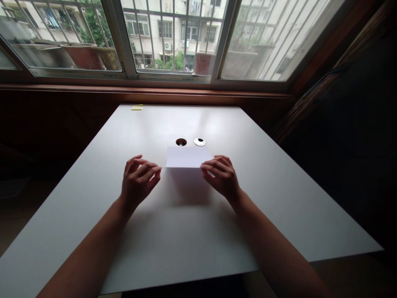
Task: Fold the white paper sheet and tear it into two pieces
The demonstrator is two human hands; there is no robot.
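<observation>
A small sheet of white paper [187,157] is stretched between my two hands over the middle of the white table. Its near edge runs straight from one set of fingertips to the other, and the bright part extends away from me. Thumb and fingers of my left hand [139,178] pinch the near left corner. On the other side, my right hand [221,174] grips the near right corner, its fingers covering part of that edge. A dark patch below the paper looks like its shadow on the tabletop.
Behind the paper, the white table [93,178] has a round hole [181,142], with a round metallic cover [199,142] beside it. A yellow strip [137,107] lies at the far left corner. The barred window [173,37] rises beyond the table; a dark curtain [328,91] hangs on the right.
</observation>
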